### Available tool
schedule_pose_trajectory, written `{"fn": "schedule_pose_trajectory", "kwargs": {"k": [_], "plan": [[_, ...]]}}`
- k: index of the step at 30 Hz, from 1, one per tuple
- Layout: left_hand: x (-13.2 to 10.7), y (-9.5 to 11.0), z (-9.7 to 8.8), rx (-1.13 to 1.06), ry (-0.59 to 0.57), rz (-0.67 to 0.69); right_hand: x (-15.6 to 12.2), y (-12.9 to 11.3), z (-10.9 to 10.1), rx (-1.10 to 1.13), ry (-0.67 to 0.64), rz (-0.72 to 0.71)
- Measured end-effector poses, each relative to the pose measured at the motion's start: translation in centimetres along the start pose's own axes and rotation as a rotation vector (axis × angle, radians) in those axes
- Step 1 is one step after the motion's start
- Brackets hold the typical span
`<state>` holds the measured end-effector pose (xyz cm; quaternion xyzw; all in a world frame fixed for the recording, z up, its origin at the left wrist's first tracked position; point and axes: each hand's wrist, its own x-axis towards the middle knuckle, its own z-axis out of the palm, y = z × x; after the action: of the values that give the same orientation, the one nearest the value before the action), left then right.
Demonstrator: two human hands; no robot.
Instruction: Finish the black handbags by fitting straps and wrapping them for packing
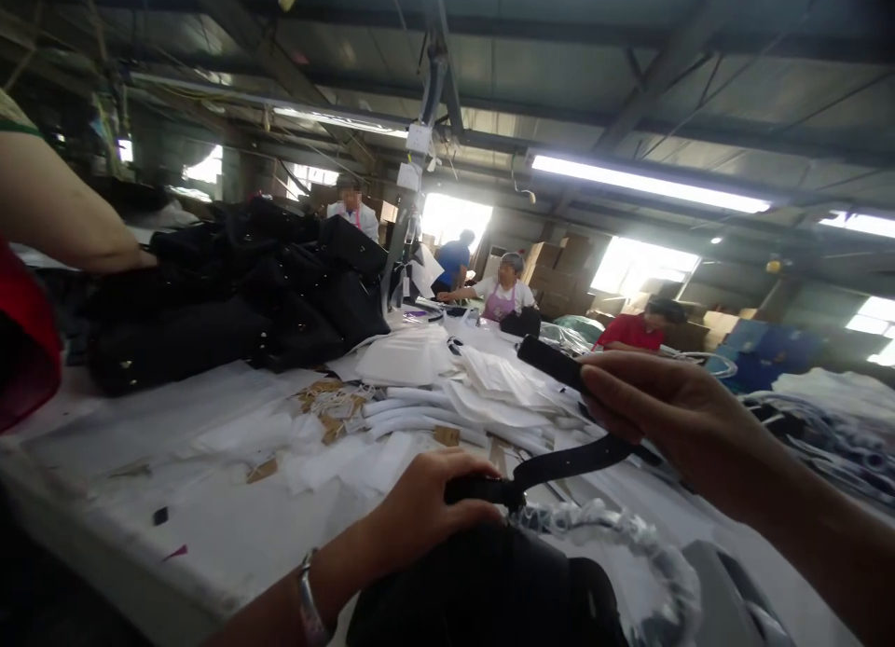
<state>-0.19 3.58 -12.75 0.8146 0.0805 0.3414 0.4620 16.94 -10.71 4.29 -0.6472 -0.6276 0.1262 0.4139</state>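
A black bag (482,591) stands at the bottom middle, close in front of me. My left hand (440,498) is closed at its top, thumb and fingers around a short black piece joined to a strap. From there a black strap (577,459) with small holes curves up to the right. My right hand (650,395) pinches the strap between thumb and fingers, and a thick black end (549,360) sticks out to the left of the fingertips. A handle wrapped in clear plastic (629,526) arches from the bag's right side.
Black bags (244,293) are heaped at the left, where another person's arm (62,199) reaches in. White sheets (406,353), foam strips (412,412) and brown tags (332,428) lie across the white table (216,526). Several people work farther back, near stacked cartons (559,265).
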Motion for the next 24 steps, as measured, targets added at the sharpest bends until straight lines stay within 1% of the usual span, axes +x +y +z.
{"fn": "schedule_pose_trajectory", "kwargs": {"k": [2, 5, 8, 10, 13, 15, 17, 21, 22, 24], "plan": [[-0.6, 0.1, -0.2, 0.057, 0.039, 0.010, -0.5, 1.0, 0.5, -0.147, -0.024, 0.020], [-1.1, 0.0, 0.1, 0.076, 0.107, 0.015, -0.9, 2.2, 2.3, -0.311, -0.140, 0.011], [-1.5, -0.3, 0.5, 0.031, 0.154, -0.018, -1.2, 3.7, 4.6, -0.350, -0.293, 0.000], [-1.8, -0.4, 0.6, -0.030, 0.172, -0.058, -1.3, 4.6, 5.4, -0.306, -0.396, 0.035], [-2.1, -0.2, 0.6, -0.122, 0.188, -0.118, -1.1, 5.5, 5.5, -0.153, -0.551, 0.076], [-2.1, 0.0, 0.3, -0.156, 0.185, -0.142, -0.9, 5.5, 5.1, -0.065, -0.620, 0.067], [-2.0, 0.1, 0.1, -0.180, 0.172, -0.148, -0.7, 5.3, 4.7, -0.032, -0.664, 0.054], [-1.8, 0.2, 0.0, -0.236, 0.161, -0.144, -0.3, 5.0, 4.4, -0.057, -0.685, 0.019], [-1.8, 0.2, 0.1, -0.247, 0.154, -0.141, -0.2, 5.0, 4.4, -0.046, -0.677, 0.034], [-1.8, 0.2, 0.2, -0.227, 0.123, -0.108, 0.1, 5.1, 4.5, 0.018, -0.648, 0.112]]}}
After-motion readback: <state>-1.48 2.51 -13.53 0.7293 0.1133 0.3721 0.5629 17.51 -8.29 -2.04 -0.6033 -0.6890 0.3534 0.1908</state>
